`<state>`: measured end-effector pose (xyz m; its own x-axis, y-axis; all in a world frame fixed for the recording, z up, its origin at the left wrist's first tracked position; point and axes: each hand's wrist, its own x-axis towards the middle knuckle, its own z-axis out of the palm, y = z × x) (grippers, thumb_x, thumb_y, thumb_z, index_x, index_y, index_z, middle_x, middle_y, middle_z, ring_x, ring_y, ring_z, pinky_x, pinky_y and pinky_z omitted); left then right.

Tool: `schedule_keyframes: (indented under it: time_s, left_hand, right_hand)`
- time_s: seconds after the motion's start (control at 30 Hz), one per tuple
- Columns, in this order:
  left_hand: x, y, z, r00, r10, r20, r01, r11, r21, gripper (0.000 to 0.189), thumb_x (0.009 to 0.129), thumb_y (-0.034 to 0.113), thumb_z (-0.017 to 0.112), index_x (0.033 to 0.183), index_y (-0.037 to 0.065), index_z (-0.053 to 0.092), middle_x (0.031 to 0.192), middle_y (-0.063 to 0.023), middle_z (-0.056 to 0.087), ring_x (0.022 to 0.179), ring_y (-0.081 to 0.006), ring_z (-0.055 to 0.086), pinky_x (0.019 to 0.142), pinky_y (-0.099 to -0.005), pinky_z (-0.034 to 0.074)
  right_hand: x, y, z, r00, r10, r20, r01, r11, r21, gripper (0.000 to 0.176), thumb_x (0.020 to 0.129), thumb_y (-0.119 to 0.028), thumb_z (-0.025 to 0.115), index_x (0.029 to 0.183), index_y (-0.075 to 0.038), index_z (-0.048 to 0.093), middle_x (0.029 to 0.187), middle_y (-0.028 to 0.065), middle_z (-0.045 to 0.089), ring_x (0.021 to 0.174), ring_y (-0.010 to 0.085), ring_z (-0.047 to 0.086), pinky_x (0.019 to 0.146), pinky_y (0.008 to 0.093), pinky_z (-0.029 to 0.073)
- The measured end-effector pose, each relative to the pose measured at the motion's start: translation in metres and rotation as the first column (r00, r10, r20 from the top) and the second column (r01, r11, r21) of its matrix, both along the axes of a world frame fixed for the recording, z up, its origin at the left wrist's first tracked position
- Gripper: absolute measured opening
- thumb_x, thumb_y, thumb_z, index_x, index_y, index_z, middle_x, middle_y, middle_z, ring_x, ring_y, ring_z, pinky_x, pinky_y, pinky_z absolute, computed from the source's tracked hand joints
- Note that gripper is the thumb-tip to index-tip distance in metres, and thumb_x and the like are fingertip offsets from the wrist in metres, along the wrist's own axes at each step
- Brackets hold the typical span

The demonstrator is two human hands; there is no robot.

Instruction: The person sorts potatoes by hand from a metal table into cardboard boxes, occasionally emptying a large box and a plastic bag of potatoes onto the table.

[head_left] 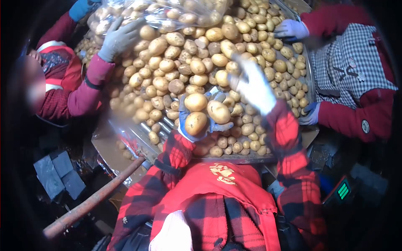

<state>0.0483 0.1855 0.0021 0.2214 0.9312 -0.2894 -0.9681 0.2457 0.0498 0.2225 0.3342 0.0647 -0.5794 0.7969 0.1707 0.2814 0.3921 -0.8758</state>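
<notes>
My left hand (192,136), in a blue and grey glove, cradles several potatoes (196,123) above the front middle of the potato pile (167,65). Its thumb and fingertips show around them. To the right, my right hand (253,83) wears a whitish glove and reaches over the pile, blurred by motion. Its fingers point up and left, close to a long potato (228,49); whether they touch it is not clear.
Co-workers' gloved hands rest on the pile at left (119,39) and right (291,29). Clear plastic (163,14) covers potatoes at the top. A rusty pipe (96,196) slants at lower left. The metal table edge (234,159) lies before my red apron (222,180).
</notes>
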Motion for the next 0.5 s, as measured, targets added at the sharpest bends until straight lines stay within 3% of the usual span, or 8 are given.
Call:
schedule_keyframes:
  time_s: [0.1,0.23,0.27,0.3,0.33,0.37,0.47,0.5]
  left_hand:
    - [-0.008,-0.016,-0.016,0.982,0.068,-0.173,-0.052,0.994,0.096,0.064,0.100,0.055,0.047,0.147,0.012,0.045,0.149,-0.0116,0.049,0.135,-0.0341,0.047,0.112,-0.0611,0.032]
    - [-0.015,-0.048,-0.016,0.925,0.153,-0.347,-0.140,0.988,0.065,0.066,0.098,0.055,0.049,0.149,0.014,0.044,0.152,-0.0058,0.049,0.137,-0.0235,0.047,0.120,-0.0479,0.024]
    - [-0.013,-0.055,0.002,0.662,0.081,-0.745,0.064,0.984,0.165,0.066,0.100,0.058,0.041,0.150,0.014,0.043,0.153,-0.0060,0.048,0.140,-0.0229,0.043,0.121,-0.0534,0.019]
    - [-0.018,-0.054,0.000,0.945,0.093,-0.315,-0.002,0.961,0.277,0.066,0.102,0.058,0.038,0.150,0.014,0.043,0.154,-0.0075,0.047,0.141,-0.0238,0.042,0.120,-0.0568,0.018]
    - [-0.023,-0.054,-0.003,0.980,0.046,0.195,-0.114,0.929,0.352,0.065,0.103,0.058,0.035,0.151,0.014,0.042,0.154,-0.0091,0.046,0.143,-0.0246,0.040,0.120,-0.0603,0.018]
    - [-0.028,-0.063,-0.015,0.979,0.070,0.194,-0.138,0.922,0.361,0.065,0.103,0.058,0.035,0.151,0.014,0.042,0.154,-0.0091,0.046,0.143,-0.0246,0.040,0.120,-0.0603,0.018]
    - [-0.040,-0.106,-0.070,0.727,0.247,-0.641,-0.217,0.968,0.127,0.064,0.099,0.063,0.042,0.146,0.020,0.046,0.153,-0.0122,0.044,0.140,-0.0371,0.042,0.105,-0.0785,0.030]
    - [-0.039,-0.108,-0.068,0.726,0.258,-0.637,-0.236,0.964,0.122,0.064,0.099,0.063,0.042,0.146,0.020,0.046,0.153,-0.0122,0.044,0.140,-0.0371,0.042,0.105,-0.0785,0.030]
  right_hand:
    - [-0.038,0.110,-0.026,0.936,-0.302,0.178,0.190,0.863,0.467,0.065,0.091,-0.041,0.066,0.145,-0.009,0.049,0.146,0.0201,0.050,0.132,0.0408,0.049,0.109,0.0476,0.043]
    - [-0.096,0.111,-0.037,0.747,-0.423,0.512,0.169,0.867,0.470,0.047,0.082,-0.024,0.072,0.127,-0.014,0.061,0.129,0.0206,0.057,0.121,0.0382,0.055,0.105,0.0473,0.046]
    - [-0.101,0.103,-0.053,0.783,-0.434,0.446,0.222,0.864,0.452,0.043,0.081,-0.022,0.072,0.122,-0.016,0.063,0.125,0.0200,0.058,0.118,0.0377,0.056,0.103,0.0473,0.047]
    - [-0.098,0.095,-0.068,0.841,-0.403,0.361,0.206,0.856,0.474,0.038,0.081,-0.021,0.073,0.118,-0.015,0.065,0.124,0.0185,0.059,0.116,0.0370,0.057,0.101,0.0465,0.048]
    - [-0.092,0.087,-0.077,0.891,-0.363,0.274,0.192,0.846,0.497,0.033,0.081,-0.020,0.073,0.113,-0.015,0.067,0.123,0.0169,0.060,0.114,0.0363,0.058,0.099,0.0457,0.049]
    - [-0.086,0.076,-0.069,0.901,-0.318,0.296,0.164,0.879,0.448,0.028,0.080,-0.022,0.073,0.108,-0.017,0.069,0.117,0.0142,0.061,0.108,0.0352,0.061,0.093,0.0450,0.052]
    - [-0.096,0.057,-0.031,0.942,-0.151,0.299,0.104,0.981,0.167,0.021,0.084,-0.030,0.072,0.101,-0.017,0.072,0.110,0.0117,0.068,0.102,0.0334,0.064,0.089,0.0450,0.053]
    - [-0.111,0.052,-0.018,0.965,-0.061,0.255,-0.010,0.963,0.268,0.025,0.086,-0.028,0.069,0.108,-0.015,0.071,0.117,0.0120,0.066,0.104,0.0322,0.065,0.089,0.0434,0.053]
